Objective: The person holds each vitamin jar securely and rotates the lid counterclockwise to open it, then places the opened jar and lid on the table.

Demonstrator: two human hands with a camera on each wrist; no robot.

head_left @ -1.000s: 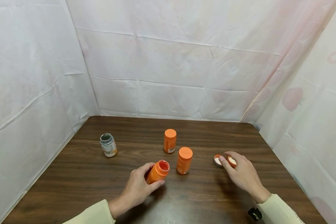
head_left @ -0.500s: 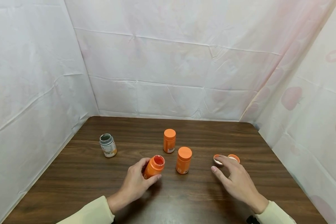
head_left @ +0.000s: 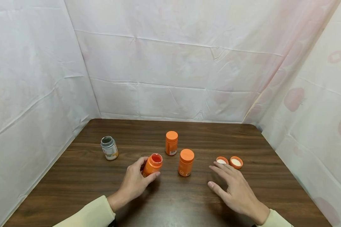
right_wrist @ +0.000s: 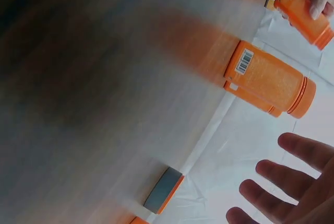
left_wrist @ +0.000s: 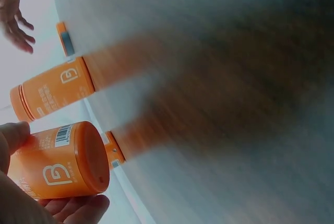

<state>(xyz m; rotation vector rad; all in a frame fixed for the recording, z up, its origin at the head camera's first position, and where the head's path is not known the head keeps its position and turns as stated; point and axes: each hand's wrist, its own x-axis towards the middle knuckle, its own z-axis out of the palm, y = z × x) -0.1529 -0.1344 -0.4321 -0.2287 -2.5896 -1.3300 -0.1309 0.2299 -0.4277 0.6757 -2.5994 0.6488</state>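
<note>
My left hand (head_left: 132,184) grips an uncapped orange pill bottle (head_left: 152,167) around its body, its mouth tipped up and its base raised off the wooden table in the left wrist view. Some residue shows on the rim. My right hand (head_left: 236,190) hovers with spread fingers and nothing in them. Just beyond its fingertips lie two upturned caps with white liners: a grey-sided cap (right_wrist: 164,190) and an orange cap (head_left: 236,162). To the right of the held bottle stands a capped orange bottle (head_left: 186,162), with another capped orange bottle (head_left: 171,144) behind it.
A grey-and-white uncapped bottle (head_left: 110,150) stands at the left of the brown wooden table (head_left: 74,179). White sheets (head_left: 170,63) hang along the back and both sides of the table.
My right hand has let go of the orange cap, leaving it beside the other cap, and drawn back left with fingers spreading. My left hand has shifted the bottle slightly left and away.
</note>
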